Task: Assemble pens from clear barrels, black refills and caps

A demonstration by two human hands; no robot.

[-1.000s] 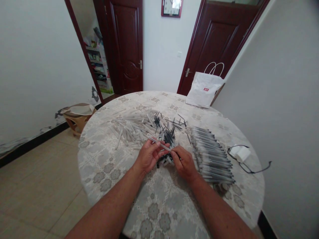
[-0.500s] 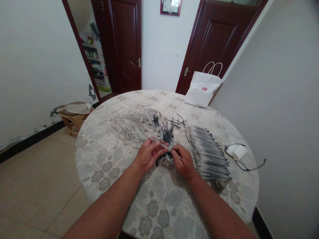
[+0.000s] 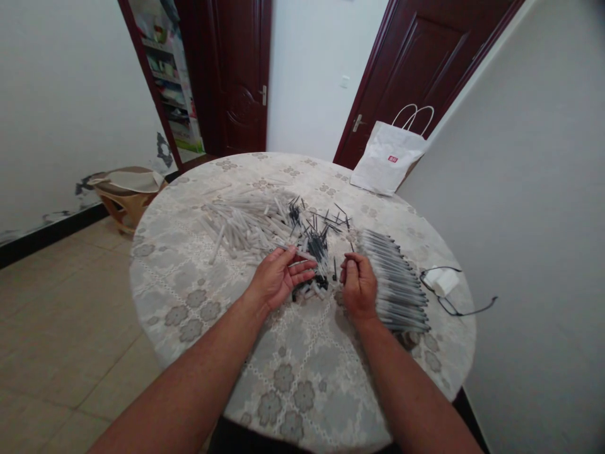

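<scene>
My left hand (image 3: 280, 275) hovers by the middle of the round table (image 3: 302, 372), its fingers half spread, and a thin pale pen tube seems to lie across them. My right hand (image 3: 359, 285) is closed in a pinch beside a neat row of assembled pens (image 3: 394, 277); what it pinches is too small to name. Between the hands lies a heap of dark refills (image 3: 316, 243). A pile of pale pen barrels (image 3: 246, 227) lies beyond my left hand.
A white paper bag (image 3: 390, 157) leans at the table's far edge by a dark door. Glasses and a small white object (image 3: 442, 284) lie at the right. A low wooden stool (image 3: 123, 195) stands on the floor at left.
My hands have parted: the right has moved right toward the row of assembled pens, away from the tube both held. The left has opened somewhat. The view has tilted downward.
</scene>
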